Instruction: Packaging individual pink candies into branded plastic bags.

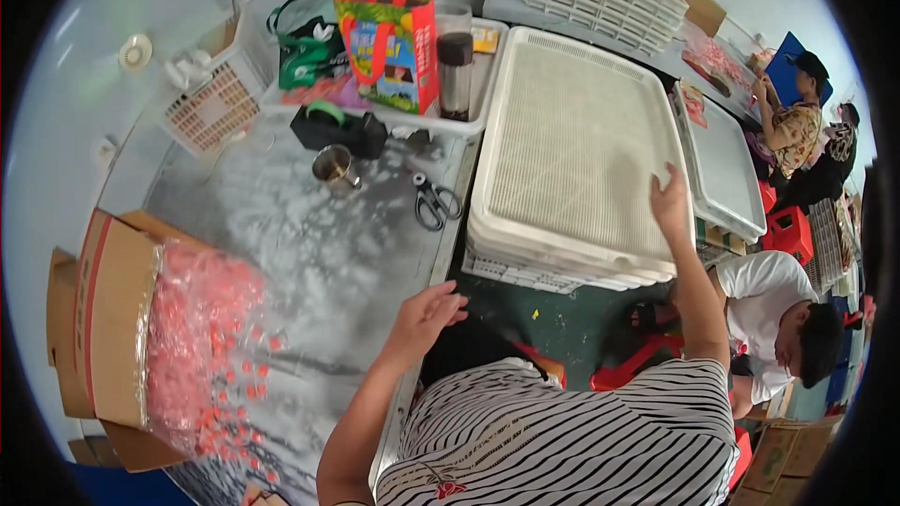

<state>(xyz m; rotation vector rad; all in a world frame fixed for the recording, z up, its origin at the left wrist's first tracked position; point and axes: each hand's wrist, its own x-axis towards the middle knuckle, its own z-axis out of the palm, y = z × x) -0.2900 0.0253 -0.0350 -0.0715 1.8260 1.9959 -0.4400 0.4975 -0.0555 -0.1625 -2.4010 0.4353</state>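
Observation:
My right hand (668,204) is at the right side of a large white slatted tray (572,131), its fingers apart and nothing in them. Whether it touches the tray I cannot tell. The tray lies on top of a stack of similar white trays. My left hand (427,317) is by the edge of the metal table (319,253), with its fingers stretched out and holding nothing. Nearest to it on the table is a pair of black-handled scissors (432,204). Farther left, a tipped cardboard box (117,319) spills small red pieces in clear wrap (202,337) onto the tabletop.
Behind the scissors are a metal cup (336,169) and a black tape dispenser (337,134). A colourful bag (389,52) and a dark-lidded bottle (456,75) stand in a white tray at the back. A person in white (769,305) sits close on the right.

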